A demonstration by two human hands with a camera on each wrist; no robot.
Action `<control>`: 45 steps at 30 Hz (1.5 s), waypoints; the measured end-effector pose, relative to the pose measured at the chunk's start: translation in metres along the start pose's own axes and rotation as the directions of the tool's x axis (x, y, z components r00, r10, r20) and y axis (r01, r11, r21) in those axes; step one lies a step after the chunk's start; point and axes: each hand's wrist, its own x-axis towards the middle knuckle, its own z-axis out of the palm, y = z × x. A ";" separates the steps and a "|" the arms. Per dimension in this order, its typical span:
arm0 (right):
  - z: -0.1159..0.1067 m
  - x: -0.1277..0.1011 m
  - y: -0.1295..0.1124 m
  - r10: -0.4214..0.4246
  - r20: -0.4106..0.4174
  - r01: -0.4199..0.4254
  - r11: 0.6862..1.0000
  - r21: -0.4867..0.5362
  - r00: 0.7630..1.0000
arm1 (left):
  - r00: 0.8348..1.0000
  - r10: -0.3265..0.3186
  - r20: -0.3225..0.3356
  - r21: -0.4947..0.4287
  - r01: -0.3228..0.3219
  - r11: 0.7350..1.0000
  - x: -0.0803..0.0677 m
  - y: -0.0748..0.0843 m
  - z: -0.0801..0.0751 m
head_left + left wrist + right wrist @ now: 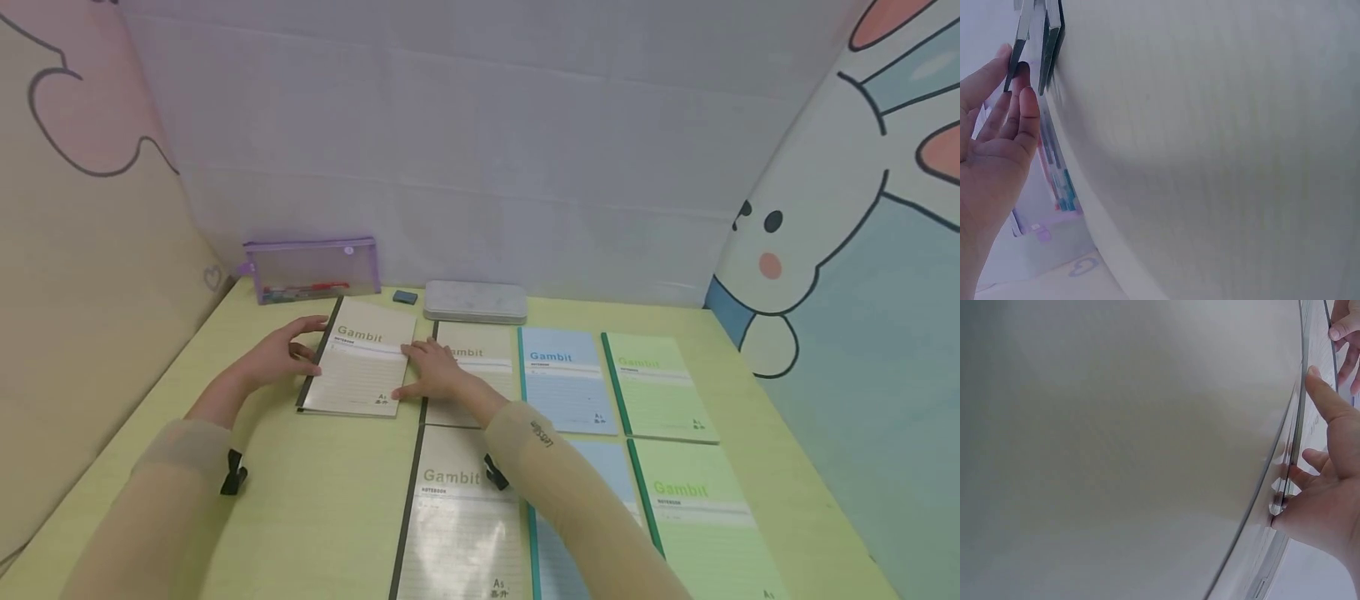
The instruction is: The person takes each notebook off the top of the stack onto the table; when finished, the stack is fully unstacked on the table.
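resting at centre left of the frame, a beige notebook [362,365] lies on the bench [315,492]. left hand [279,357] touches its spine edge with relaxed fingers. right hand [433,372] presses its right edge, fingers straight.

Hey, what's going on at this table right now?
A person is handling a beige notebook on a yellow-green table. The left hand touches its dark spine edge and the right hand rests on its opposite edge. Beside it lie more notebooks in rows: beige, blue and green. A purple pencil pouch and a grey tin case sit behind.
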 end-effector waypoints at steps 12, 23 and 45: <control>0.004 0.001 0.001 0.013 0.007 -0.013 1.000 0.021 1.000 | 0.999 -0.034 -0.027 0.004 0.034 0.999 -0.001 0.002 0.004; -0.009 -0.002 -0.002 -0.024 -0.065 0.031 0.994 0.109 0.998 | 0.998 -0.031 -0.055 0.028 0.032 0.999 -0.007 0.016 -0.004; -0.040 -0.028 -0.023 -0.036 -0.204 0.112 0.919 0.377 0.978 | 0.999 0.014 -0.047 -0.074 -0.018 0.997 -0.035 0.048 -0.018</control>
